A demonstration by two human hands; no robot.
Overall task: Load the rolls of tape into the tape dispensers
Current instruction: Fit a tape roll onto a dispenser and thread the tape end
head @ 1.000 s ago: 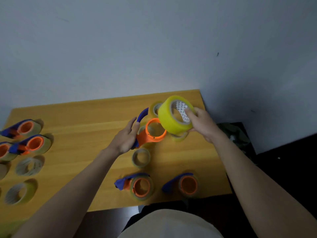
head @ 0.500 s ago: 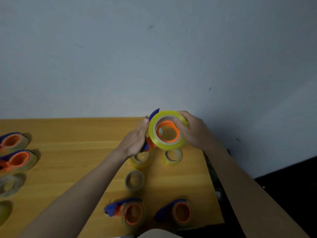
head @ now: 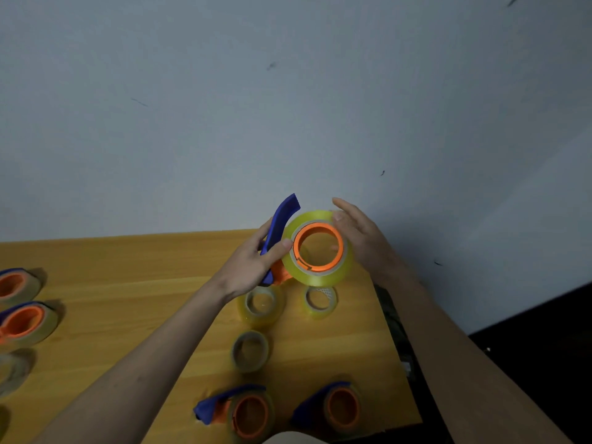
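I am gripping the blue handle of a tape dispenser [head: 282, 232] in my left hand [head: 253, 267], fingers curled round it, holding it up above the far edge of the tabletop [head: 128, 283]. A yellow tape roll [head: 317, 274] is sitting on its orange hub. My right hand [head: 358, 238], at three o'clock of the roll, is resting straight, relaxed fingers against its rim. Loose rolls are lying at six o'clock below.
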